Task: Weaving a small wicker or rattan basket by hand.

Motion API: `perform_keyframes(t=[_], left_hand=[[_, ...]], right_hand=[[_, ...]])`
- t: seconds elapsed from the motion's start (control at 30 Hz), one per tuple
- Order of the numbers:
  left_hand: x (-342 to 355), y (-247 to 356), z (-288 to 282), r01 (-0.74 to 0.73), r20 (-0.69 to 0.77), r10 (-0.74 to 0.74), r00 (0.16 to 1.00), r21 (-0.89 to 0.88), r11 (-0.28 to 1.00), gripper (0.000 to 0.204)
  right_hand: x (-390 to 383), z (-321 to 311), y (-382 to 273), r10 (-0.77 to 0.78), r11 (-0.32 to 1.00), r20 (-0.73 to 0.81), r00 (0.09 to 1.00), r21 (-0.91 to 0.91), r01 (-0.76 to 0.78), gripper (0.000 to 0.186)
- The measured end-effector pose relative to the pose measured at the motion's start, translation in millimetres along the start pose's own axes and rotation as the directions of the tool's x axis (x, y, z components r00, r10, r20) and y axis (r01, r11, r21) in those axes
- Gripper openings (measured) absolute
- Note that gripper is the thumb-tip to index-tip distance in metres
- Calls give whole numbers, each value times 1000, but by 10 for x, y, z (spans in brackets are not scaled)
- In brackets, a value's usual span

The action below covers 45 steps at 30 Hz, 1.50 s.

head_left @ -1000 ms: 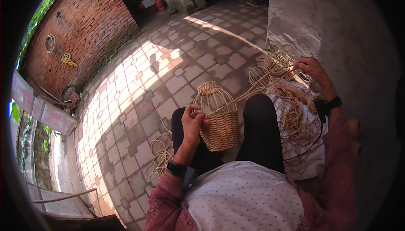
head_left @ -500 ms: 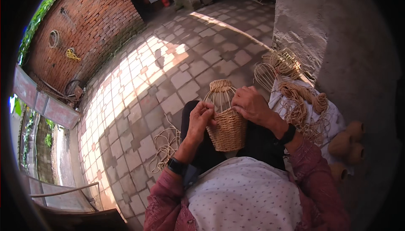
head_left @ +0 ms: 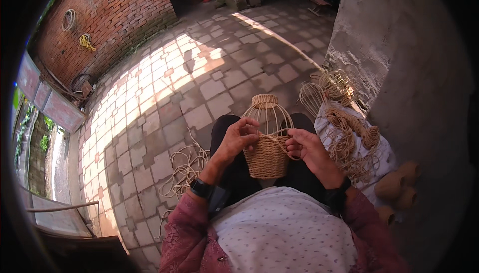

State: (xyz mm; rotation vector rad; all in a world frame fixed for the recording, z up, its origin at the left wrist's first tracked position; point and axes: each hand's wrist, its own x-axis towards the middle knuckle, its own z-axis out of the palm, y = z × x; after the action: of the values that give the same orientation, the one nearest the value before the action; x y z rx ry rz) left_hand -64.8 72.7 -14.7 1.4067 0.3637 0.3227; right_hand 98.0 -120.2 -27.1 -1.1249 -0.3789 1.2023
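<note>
Between my knees rests a small wicker basket (head_left: 266,159), its lower part tightly woven and its upper ribs bare up to a bound neck (head_left: 265,101). My left hand (head_left: 238,140) is closed at the basket's left side, with fingertips at the top edge of the weave. On the right, my right hand (head_left: 310,152) pinches a tan weaving cord (head_left: 277,136) between thumb and fingers. That cord runs across the front of the ribs, and a loop of it hangs beneath the fingers. The left fingertips are partly hidden by the hand.
Loose cord (head_left: 185,168) lies tangled on the paving left of my knee. To the right, cord bundles (head_left: 344,123) lie on a white cloth (head_left: 381,160), near a bare rib frame (head_left: 312,96) and several brown rounded vessels (head_left: 391,185). A plastered wall (head_left: 369,38) rises beyond.
My right hand has come away from the basket's top edge, moving right and down and turning, with the cord now drawn across the ribs. My left hand stays at the left side.
</note>
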Motion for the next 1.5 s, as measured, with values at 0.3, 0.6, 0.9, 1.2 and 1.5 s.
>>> perform_keyframes(t=[0.3,0.6,0.9,1.2,1.5], left_hand=[[60,-287,158,-165,-149,190,970,167,972,24],[39,-236,395,-6,-378,180,908,417,909,18],[16,-294,245,-20,-293,139,946,376,926,20],[-27,-47,235,58,-219,65,973,509,859,23],[122,28,270,48,-91,32,995,755,654,27]], right_hand=[[286,163,-113,-108,946,169,980,321,49,22],[638,508,-423,-423,408,245,873,-808,424,16],[489,655,-121,-641,39,262,721,-928,371,7],[123,-32,-40,-677,195,25,735,-958,212,8],[457,-30,-404,-427,753,-93,899,-587,297,11]])
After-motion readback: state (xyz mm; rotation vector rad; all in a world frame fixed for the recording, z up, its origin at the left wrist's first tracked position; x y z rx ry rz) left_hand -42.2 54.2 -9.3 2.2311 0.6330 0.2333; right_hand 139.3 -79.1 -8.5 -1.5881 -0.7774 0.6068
